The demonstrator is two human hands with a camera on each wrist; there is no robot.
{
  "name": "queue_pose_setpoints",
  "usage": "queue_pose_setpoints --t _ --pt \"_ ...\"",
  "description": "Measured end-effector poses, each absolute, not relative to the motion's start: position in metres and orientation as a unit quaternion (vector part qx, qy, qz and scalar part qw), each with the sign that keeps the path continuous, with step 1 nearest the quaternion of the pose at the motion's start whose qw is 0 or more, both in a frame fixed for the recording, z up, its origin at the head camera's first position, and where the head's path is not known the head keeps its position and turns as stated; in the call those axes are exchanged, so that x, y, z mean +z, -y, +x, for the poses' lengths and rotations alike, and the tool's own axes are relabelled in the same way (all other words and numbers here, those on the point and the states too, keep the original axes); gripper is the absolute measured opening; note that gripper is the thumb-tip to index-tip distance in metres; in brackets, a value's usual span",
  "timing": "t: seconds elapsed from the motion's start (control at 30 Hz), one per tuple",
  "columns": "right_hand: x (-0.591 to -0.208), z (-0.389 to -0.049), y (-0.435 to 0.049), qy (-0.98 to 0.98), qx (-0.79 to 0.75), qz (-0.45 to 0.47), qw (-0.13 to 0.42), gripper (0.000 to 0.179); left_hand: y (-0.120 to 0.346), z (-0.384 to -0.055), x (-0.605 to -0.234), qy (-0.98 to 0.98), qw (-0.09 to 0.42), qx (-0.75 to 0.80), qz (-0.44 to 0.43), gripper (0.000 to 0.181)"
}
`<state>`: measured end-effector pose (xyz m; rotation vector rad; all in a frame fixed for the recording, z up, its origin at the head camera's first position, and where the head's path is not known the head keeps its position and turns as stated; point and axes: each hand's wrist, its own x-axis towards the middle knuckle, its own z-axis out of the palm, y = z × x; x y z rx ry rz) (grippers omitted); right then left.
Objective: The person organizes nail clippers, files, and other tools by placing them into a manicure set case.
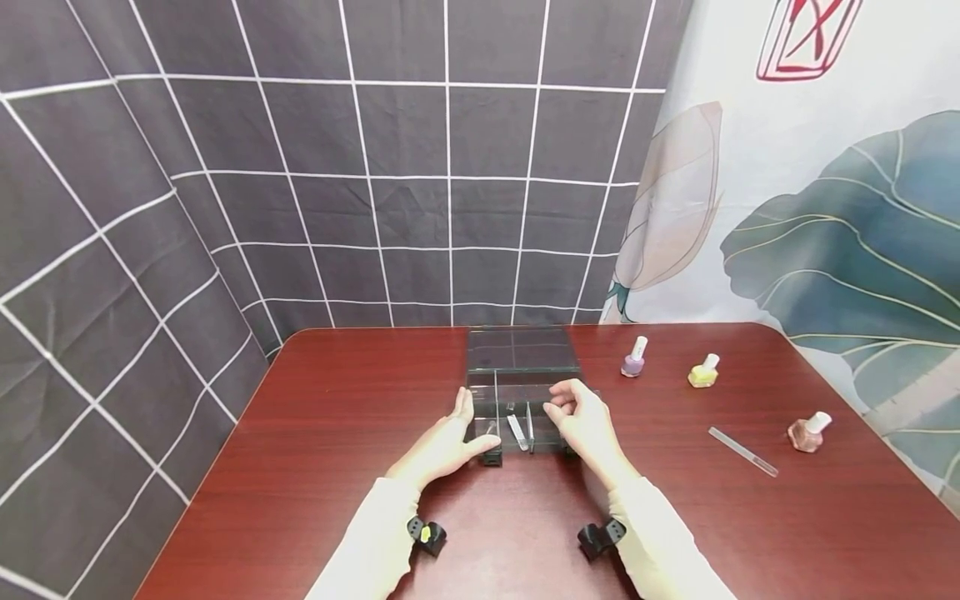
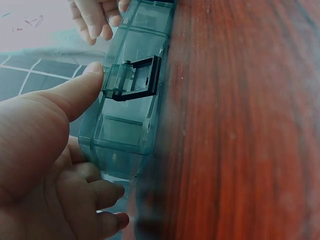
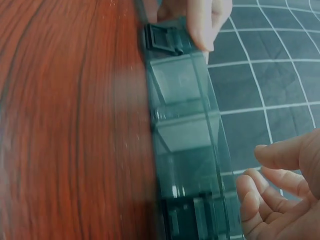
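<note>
A dark see-through plastic box (image 1: 517, 390) with compartments stands at the middle of the table, its lid (image 1: 519, 348) tipped back. My left hand (image 1: 442, 446) holds the box's left end, thumb at the front rim beside a black latch (image 2: 145, 77) and fingers along the side. Over the right part of the box hovers my right hand (image 1: 588, 421), fingers loosely bent. Nothing shows between its thumb and fingers in the right wrist view. Inside lie a silvery nail clipper (image 1: 517, 432) and a thin metal tool (image 1: 530, 428) leaning upright.
To the right on the red-brown table (image 1: 337, 450) stand a purple nail polish bottle (image 1: 633, 360) and a yellow one (image 1: 703, 373). A pinkish bottle (image 1: 807, 433) lies tilted near the right edge. A clear nail file (image 1: 742, 452) lies nearer the box.
</note>
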<state>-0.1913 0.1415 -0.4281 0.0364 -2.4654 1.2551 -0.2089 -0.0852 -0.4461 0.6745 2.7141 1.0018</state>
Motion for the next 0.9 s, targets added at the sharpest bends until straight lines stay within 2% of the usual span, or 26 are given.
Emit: queue_pose_setpoints --t 0.9 --pt "-0.423 -0.181 -0.210 0.881 0.427 -0.068 0.191 0.018 0.087 -0.209 -0.448 -0.912 0.085 0.328 0.232 0.093"
